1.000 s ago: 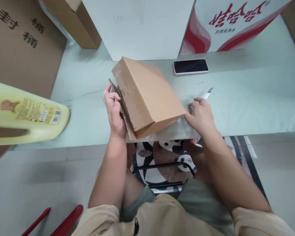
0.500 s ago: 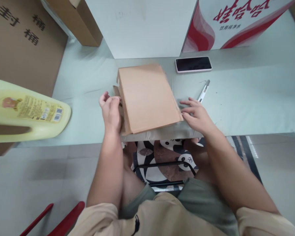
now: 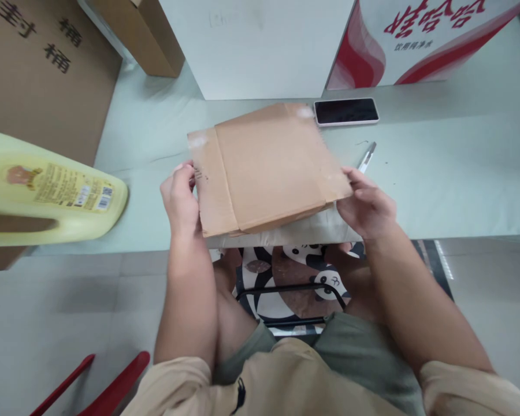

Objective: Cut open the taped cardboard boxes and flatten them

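Note:
A brown cardboard box (image 3: 271, 167) lies flat near the table's front edge, with creased flaps spreading out on its left and right sides. At the left flap, my left hand (image 3: 179, 196) is closed on the edge, its fingertips partly hidden behind the cardboard. My right hand (image 3: 368, 205) grips the near corner of the right flap, thumb and fingers closed around it. Whitish worn patches show on the far corners of the flaps. Just beyond my right hand lies a utility knife (image 3: 367, 157), its near end hidden by the hand.
A phone (image 3: 346, 111) lies by the box's far right corner. Behind stand a white box (image 3: 260, 52) and a red-and-white carton (image 3: 394, 58). To the left are a yellow jug (image 3: 91, 202) and large brown cartons (image 3: 47, 86). The table (image 3: 459, 173) ends close to my forearms.
Both side flaps, earlier folded down, are now lifted outward. My left hand moved slightly left and my right hand slightly right, closing on the flaps. The view shifted a little.

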Motion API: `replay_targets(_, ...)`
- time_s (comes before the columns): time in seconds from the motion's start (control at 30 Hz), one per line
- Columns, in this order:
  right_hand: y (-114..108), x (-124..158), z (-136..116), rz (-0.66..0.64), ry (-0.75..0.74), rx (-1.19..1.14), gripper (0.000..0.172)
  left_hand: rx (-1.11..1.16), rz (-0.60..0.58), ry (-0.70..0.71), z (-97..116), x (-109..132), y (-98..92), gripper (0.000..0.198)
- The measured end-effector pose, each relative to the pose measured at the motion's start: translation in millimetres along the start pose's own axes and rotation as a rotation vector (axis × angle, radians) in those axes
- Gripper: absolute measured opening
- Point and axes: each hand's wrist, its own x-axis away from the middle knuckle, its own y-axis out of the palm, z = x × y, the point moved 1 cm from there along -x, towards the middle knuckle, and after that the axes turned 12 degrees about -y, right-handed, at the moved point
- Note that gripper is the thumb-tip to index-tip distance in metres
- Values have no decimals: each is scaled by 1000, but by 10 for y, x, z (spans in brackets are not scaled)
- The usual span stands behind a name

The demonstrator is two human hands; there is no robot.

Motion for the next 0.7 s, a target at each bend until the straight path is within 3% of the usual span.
replay_targets(0.03, 6, 4, -2, 8, -37, 6, 57, 41, 50, 31, 45, 57, 30, 21)
replay_targets(0.07, 16, 10, -1, 5, -77, 22, 65, 61, 23, 44, 89, 119, 70, 24)
replay_targets(0.17, 64, 37, 23, -74, -125, 67, 88, 76, -196, 25, 183, 278, 164, 27)
replay_targets(0.23, 96, 54, 44, -132, -97, 108, 88, 51, -335, 14, 187, 337, 179, 38)
replay_targets(0.33, 119, 57, 66, -110, -105, 166, 74, -11, -431, -20, 122, 365, 168, 45)
replay_targets(0.53, 98, 16, 108, 65, -194, 225, 69, 26, -409, -120, 39, 366, 225, 51)
replay_targets(0.7, 52, 18, 103, 183, -121, 309, 56, -54, -337, -244, -12, 317, 196, 55)
